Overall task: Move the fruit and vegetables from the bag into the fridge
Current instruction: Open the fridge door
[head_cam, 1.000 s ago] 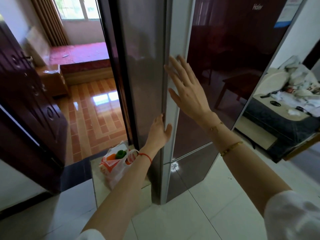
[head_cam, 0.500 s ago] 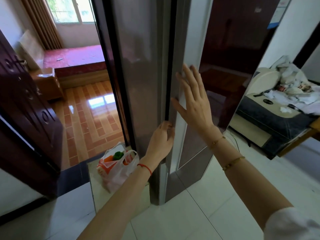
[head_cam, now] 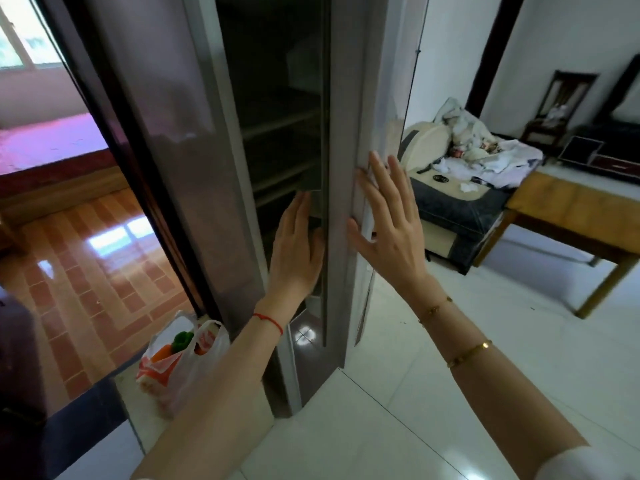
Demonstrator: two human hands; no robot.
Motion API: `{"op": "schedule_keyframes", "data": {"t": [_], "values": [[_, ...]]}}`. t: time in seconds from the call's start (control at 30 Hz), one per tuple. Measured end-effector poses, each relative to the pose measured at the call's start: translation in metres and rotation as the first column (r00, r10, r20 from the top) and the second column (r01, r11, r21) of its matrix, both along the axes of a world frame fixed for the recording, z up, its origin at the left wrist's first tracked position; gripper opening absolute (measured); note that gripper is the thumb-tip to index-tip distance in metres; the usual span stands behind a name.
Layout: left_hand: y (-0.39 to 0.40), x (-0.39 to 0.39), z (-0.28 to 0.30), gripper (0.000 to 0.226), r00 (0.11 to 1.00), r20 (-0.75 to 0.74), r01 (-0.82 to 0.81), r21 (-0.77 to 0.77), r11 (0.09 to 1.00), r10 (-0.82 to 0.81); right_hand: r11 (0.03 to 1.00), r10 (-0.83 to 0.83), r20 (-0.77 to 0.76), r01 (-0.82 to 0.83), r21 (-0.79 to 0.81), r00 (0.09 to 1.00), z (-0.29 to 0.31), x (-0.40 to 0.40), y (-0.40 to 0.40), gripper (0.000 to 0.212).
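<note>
White floor tiles (head_cam: 415,393) hold your bag (head_cam: 180,358); your flat, empty left hand (head_cam: 298,247) and right hand (head_cam: 388,220) push the fridge door (head_cam: 343,168) wide.

head cam only | worn up top, looked forward and down | super close to the half-open fridge (head_cam: 194,140) edge, arms in frame | floor (head_cam: 398,393) below

You've got a thin red string bracelet (head_cam: 268,321) on your left wrist, and two slim gold-coloured chains (head_cam: 435,309) on your right forearm, one nearer the wrist, one higher. White sleeve (head_cam: 588,465) at the right edge, possibly short; both forearms bare, fingers ringless.
</note>
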State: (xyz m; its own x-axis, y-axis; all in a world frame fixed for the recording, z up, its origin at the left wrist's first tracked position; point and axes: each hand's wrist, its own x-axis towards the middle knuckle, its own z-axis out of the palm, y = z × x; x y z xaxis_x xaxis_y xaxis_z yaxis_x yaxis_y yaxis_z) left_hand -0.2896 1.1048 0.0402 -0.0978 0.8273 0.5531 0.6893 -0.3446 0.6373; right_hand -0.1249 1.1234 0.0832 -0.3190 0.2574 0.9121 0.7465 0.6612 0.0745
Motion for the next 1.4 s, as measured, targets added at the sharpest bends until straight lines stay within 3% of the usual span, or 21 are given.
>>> {"op": "schedule_keyframes", "data": {"t": [0.5, 0.8, 1.2, 1.4], "values": [[0.002, 0.099, 0.002, 0.059, 0.925, -0.335, 0.211, 0.062, 0.976, -0.179, 0.958, -0.288, -0.152, 0.286, -0.034, 0.945, -0.011, 0.136, -0.034, 0.059], [0.015, 0.178, 0.018, 0.055, 0.846, -0.385, 0.422, 0.059, 0.905, -0.37, 0.918, -0.393, -0.247, 0.361, -0.164, 0.886, -0.012, 0.226, -0.024, 0.055], [0.047, 0.316, 0.026, 0.055, 0.828, -0.446, 0.376, -0.007, 0.927, -0.339, 0.832, -0.493, -0.087, 0.44, -0.338, 0.865, 0.004, 0.369, 0.019, 0.056], [0.064, 0.375, 0.036, 0.054, 0.867, -0.387, 0.31, -0.07, 0.948, -0.313, 0.817, -0.459, -0.021, 0.413, -0.403, 0.888, 0.015, 0.429, 0.056, 0.059]]}}
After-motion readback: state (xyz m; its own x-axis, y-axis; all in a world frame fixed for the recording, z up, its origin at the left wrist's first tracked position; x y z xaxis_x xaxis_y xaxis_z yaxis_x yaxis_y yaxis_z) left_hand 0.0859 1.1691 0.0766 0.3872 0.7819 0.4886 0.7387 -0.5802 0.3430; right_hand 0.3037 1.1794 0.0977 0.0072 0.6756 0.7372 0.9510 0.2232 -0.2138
